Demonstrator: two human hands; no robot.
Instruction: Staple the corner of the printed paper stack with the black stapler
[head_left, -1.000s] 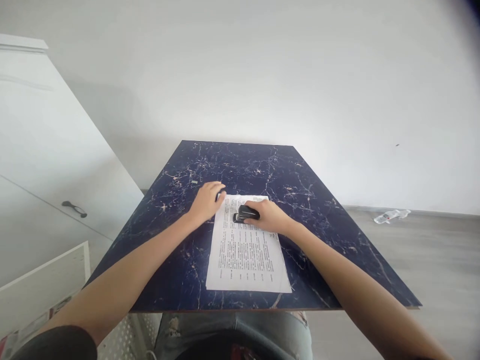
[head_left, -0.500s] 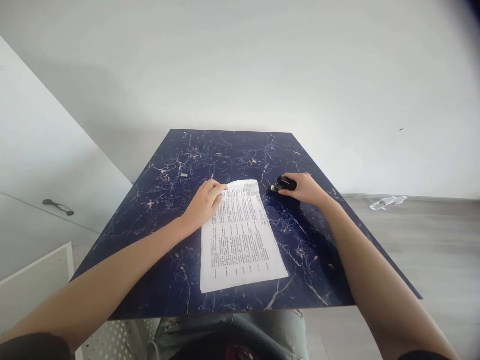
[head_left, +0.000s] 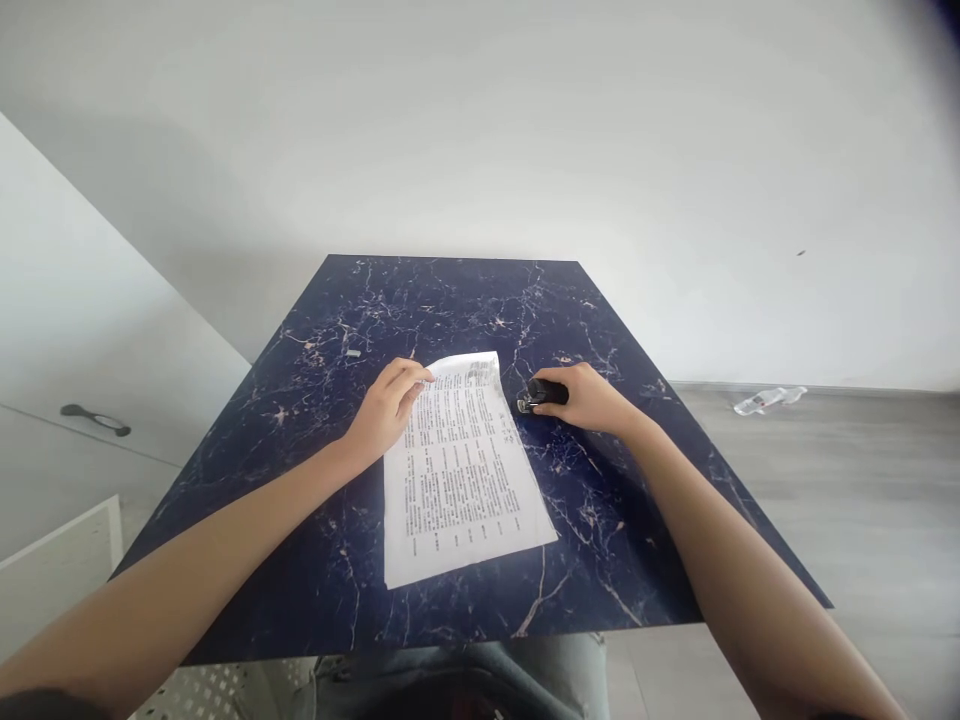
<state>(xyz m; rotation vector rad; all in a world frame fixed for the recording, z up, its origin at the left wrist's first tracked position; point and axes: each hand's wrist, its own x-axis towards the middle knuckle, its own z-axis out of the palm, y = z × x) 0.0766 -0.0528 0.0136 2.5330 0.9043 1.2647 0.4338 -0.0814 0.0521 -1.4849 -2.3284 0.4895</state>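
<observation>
A stack of printed paper sheets lies on the dark blue marble-patterned table, its far end slightly raised. My left hand is closed on the far left edge of the sheets, the thumb over the print and the other fingers curled at the edge. To the right of the sheets, my right hand grips a black stapler from its right side. The stapler's silver front end points left at the paper's right edge, with a small gap between them. My palm hides the stapler's rear.
A small pale scrap, perhaps a strip of staples, rests on the table's left part. White wall stands behind, and a cabinet door with a dark handle is at left. Clear plastic packaging lies on the floor at right.
My right hand has brought the stapler leftward and a little nearer to me, tilting its front downward. My left hand stays on the sheets; the whole view has shifted slightly.
</observation>
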